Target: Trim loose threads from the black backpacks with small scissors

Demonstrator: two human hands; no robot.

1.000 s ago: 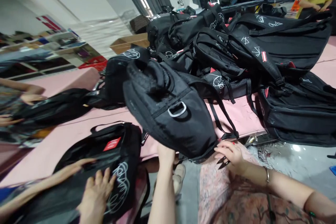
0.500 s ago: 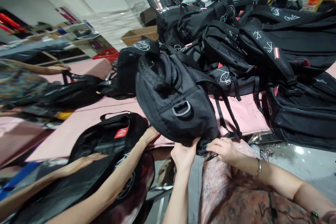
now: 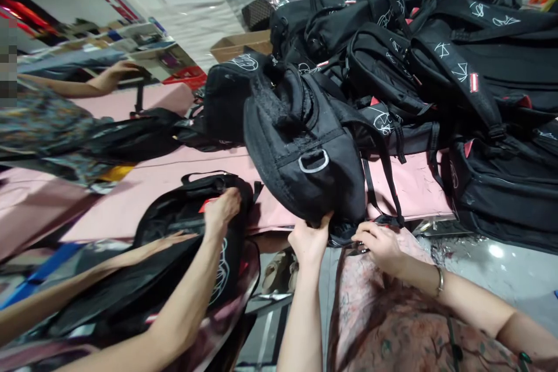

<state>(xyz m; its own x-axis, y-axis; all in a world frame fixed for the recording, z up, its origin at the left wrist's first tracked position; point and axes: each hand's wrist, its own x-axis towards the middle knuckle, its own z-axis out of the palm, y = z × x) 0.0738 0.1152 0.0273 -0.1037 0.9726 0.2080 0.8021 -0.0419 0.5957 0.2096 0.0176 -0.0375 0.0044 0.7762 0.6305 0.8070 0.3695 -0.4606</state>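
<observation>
A black backpack point(image 3: 305, 145) with a grey metal D-ring point(image 3: 314, 161) stands tilted at the near edge of the pink table. My left hand point(image 3: 310, 239) is closed on its lower edge, thumb up against the fabric. Just to the right, my right hand point(image 3: 380, 246) is closed around small thread snips point(image 3: 360, 249), mostly hidden by the fingers. Their metal shows close to the bag's bottom edge. A black strap point(image 3: 387, 168) hangs from the bag's right side.
Several black backpacks point(image 3: 462, 75) with white line drawings are piled behind and to the right. On the left, a co-worker's hands point(image 3: 222, 209) work over an open black backpack point(image 3: 174, 209). Farther back, another person's arm point(image 3: 96, 82) lifts a strap. A cardboard box point(image 3: 239, 45) stands behind.
My view has shifted slightly; both my hands stay at the bag's lower edge. The snips' blade is less visible. The near co-worker's hand has moved up onto their bag; the farther person's hand has risen.
</observation>
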